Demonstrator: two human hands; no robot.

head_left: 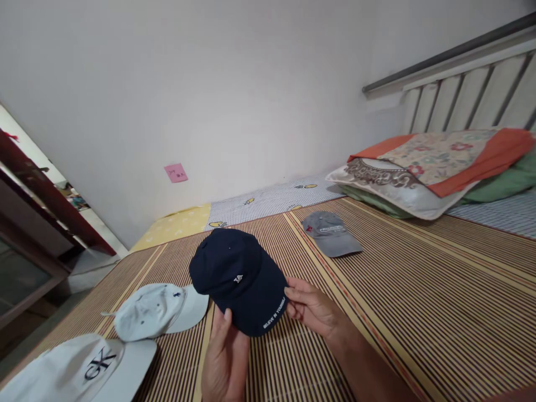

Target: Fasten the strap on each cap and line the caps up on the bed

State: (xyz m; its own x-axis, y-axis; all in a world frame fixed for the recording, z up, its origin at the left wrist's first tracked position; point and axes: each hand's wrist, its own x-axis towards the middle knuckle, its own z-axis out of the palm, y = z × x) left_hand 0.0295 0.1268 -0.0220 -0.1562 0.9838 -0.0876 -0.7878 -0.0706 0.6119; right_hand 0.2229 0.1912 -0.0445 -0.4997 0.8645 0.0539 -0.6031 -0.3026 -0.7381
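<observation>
A navy baseball cap (234, 273) with a small white logo and white lettering along its brim is held up above the striped mat. My left hand (226, 352) grips it from below, thumb on the brim's near side and fingers hidden underneath. At the brim's right edge, my right hand (312, 307) pinches it between thumb and fingers. To the left lies a pale cap (146, 312) with a small dark emblem. Nearer me is a white cap (71, 368) with black letters, cut by the frame edge. A grey cap (330, 231) rests further back on the right.
The striped bamboo mat (419, 301) covers the bed. Folded bedding with an orange-edged floral cover (452, 156) and a pillow (389, 187) are stacked at back right, near a radiator (464, 100). A pink note (176, 172) is on the wall. A doorway opens at left.
</observation>
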